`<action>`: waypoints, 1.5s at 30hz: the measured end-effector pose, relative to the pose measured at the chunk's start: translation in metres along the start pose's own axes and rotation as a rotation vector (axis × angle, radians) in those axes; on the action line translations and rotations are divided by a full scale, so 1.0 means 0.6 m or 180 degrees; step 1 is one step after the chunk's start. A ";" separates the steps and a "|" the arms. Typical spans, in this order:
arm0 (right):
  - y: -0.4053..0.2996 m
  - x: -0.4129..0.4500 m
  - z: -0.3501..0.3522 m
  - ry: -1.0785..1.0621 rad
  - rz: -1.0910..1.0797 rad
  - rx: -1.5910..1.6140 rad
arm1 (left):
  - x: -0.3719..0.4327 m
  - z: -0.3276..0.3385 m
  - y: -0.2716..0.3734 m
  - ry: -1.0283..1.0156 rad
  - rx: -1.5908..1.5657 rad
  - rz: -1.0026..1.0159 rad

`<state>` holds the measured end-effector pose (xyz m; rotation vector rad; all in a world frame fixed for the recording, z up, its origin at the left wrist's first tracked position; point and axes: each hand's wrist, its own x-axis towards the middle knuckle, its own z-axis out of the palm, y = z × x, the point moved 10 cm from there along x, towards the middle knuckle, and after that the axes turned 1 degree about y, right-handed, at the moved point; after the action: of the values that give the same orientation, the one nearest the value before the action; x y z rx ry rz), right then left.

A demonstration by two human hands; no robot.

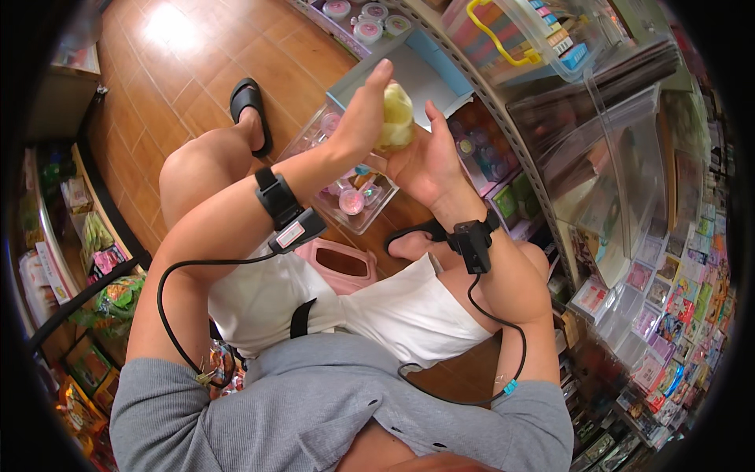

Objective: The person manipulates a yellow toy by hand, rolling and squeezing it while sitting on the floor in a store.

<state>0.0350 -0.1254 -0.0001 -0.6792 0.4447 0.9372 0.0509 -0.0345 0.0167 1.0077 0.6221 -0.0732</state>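
Note:
A pale yellow-green, soft-looking lump [396, 118] is between my two hands, over an open clear plastic bin. My left hand [361, 115] presses against its left side, thumb pointing up. My right hand [422, 162] supports it from below and the right, with its palm turned up and its thumb apart. Some fingers of both hands are hidden. Small round tubs, one with pink glittery contents [351, 202], lie inside the clear bin [360, 224]. Just beyond my hands stands an open light-blue box [413, 71].
Lidded round tubs [368, 30] fill a display box at the top. A clear case with a yellow handle [501, 35] sits on the right shelf, above hanging clear plastic sheets [590, 159]. Packaged goods line both sides. A pink plastic stool [339, 265] is below me.

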 end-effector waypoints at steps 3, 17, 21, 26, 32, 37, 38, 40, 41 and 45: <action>-0.023 0.006 -0.007 -0.0209 -0.0271 0.0131 | -0.001 0.056 -0.002 -0.1490 0.1067 0.1104; -0.088 0.006 -0.034 0.0007 -0.0984 -0.0851 | 0.020 0.024 0.041 -0.1068 0.1651 0.1868; -0.120 -0.022 -0.018 0.0298 -0.1605 -0.1206 | 0.042 0.016 -0.011 -0.1238 0.0630 0.0193; -0.139 -0.032 -0.009 0.0448 -0.2313 -0.1946 | 0.008 0.043 -0.066 -0.1139 -0.0355 -0.1000; -0.115 -0.055 0.050 0.0071 -0.3112 -0.4101 | 0.003 0.048 -0.064 -0.1354 -0.1254 -0.1162; -0.067 -0.056 0.068 0.0185 -0.3430 -0.6666 | -0.003 0.045 -0.053 -0.1048 -0.1557 -0.1099; -0.063 -0.056 0.066 0.0188 -0.3426 -0.6662 | 0.005 0.040 -0.059 -0.1046 -0.1554 -0.1104; -0.028 -0.050 0.080 -0.0143 -0.3545 -0.7049 | 0.026 0.021 -0.065 -0.1093 -0.1535 -0.1054; -0.023 -0.052 0.087 -0.0163 -0.3559 -0.7037 | 0.033 0.014 -0.069 -0.1079 -0.1530 -0.1039; -0.036 -0.067 0.100 -0.0022 -0.3631 -0.6960 | 0.051 0.007 -0.081 -0.0784 -0.1106 -0.1060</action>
<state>0.0355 -0.1154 0.0745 -2.4547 -1.2312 -0.0971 0.0620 -0.0576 -0.0348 0.5421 0.5477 -0.3651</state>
